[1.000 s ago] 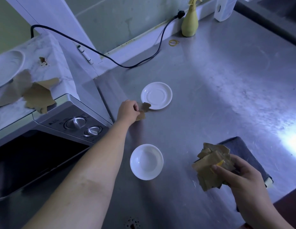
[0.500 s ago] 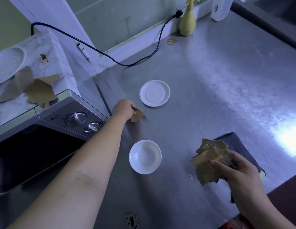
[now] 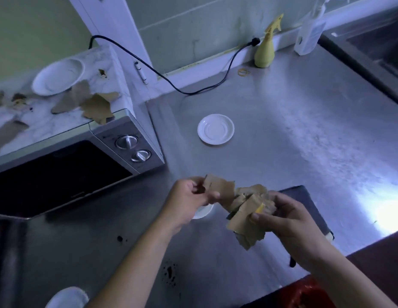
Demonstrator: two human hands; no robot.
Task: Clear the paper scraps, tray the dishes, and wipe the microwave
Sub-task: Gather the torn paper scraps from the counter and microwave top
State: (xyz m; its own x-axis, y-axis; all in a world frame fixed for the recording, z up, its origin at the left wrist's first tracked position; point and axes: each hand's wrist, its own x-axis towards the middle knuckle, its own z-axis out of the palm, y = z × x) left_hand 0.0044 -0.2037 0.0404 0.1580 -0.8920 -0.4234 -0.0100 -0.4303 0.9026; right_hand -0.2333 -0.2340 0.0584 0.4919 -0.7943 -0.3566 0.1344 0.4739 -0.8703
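Note:
My left hand (image 3: 189,196) pinches one brown paper scrap (image 3: 222,187) above the steel counter (image 3: 293,130). Right beside it, my right hand (image 3: 287,216) grips a bundle of brown scraps (image 3: 244,218). A white saucer (image 3: 215,129) lies on the counter beyond the hands. A small white bowl (image 3: 203,211) shows partly under my left hand. On the microwave (image 3: 118,141) top sit a white bowl (image 3: 57,76) and several more brown scraps (image 3: 98,107).
A dark cloth (image 3: 309,205) lies under my right hand. A yellow spray bottle (image 3: 265,52), a clear bottle (image 3: 309,34) and a rubber band (image 3: 243,72) stand at the back wall. A black power cord (image 3: 193,91) crosses the counter. Another white dish (image 3: 67,297) sits bottom left.
My left hand lifted the scrap from beside the saucer and carried it back to meet the bundle in my right hand. The camera view tilted up and back.

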